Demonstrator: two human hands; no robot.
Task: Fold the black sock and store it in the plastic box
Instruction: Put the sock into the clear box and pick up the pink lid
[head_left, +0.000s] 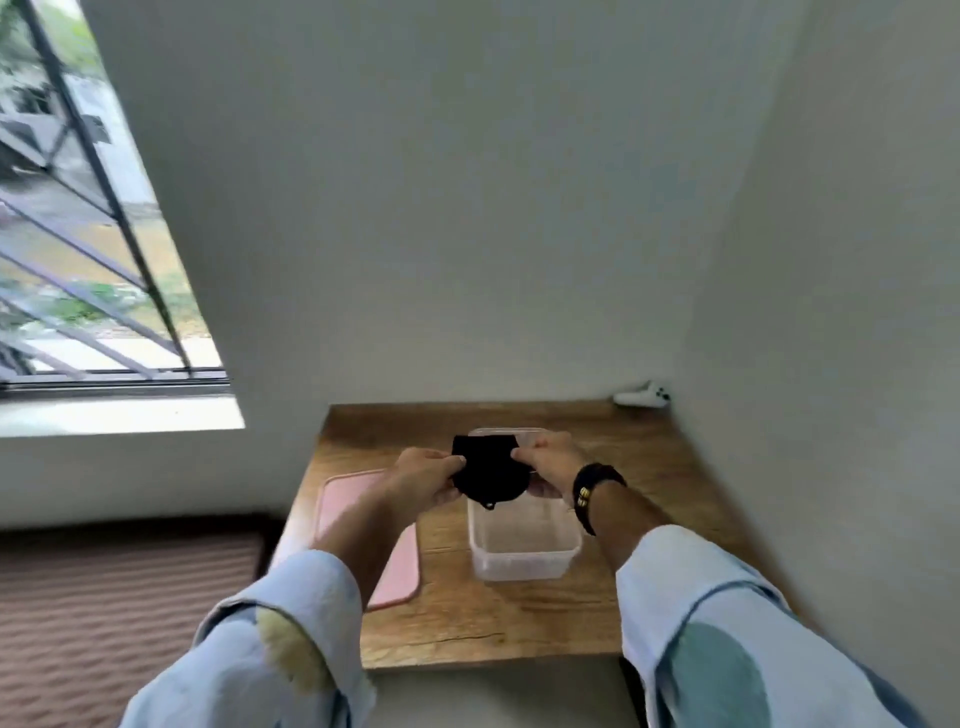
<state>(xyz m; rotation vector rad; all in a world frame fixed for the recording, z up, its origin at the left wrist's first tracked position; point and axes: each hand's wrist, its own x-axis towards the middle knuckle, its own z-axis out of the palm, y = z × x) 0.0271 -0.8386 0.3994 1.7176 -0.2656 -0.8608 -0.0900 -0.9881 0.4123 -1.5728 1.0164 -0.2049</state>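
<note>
The black sock (488, 470), folded into a compact bundle, hangs in the air between both hands above the far half of the clear plastic box (524, 551). My left hand (423, 475) pinches its left edge and my right hand (550, 462) pinches its right edge. The box stands open on the wooden table (467, 618), and what shows of its inside holds nothing. A small loop dangles from the sock's lower edge.
A pink lid (363, 530) lies flat on the table left of the box. A small white object (641, 395) sits in the table's far right corner against the wall. Walls close the table on the back and right. A barred window is at the left.
</note>
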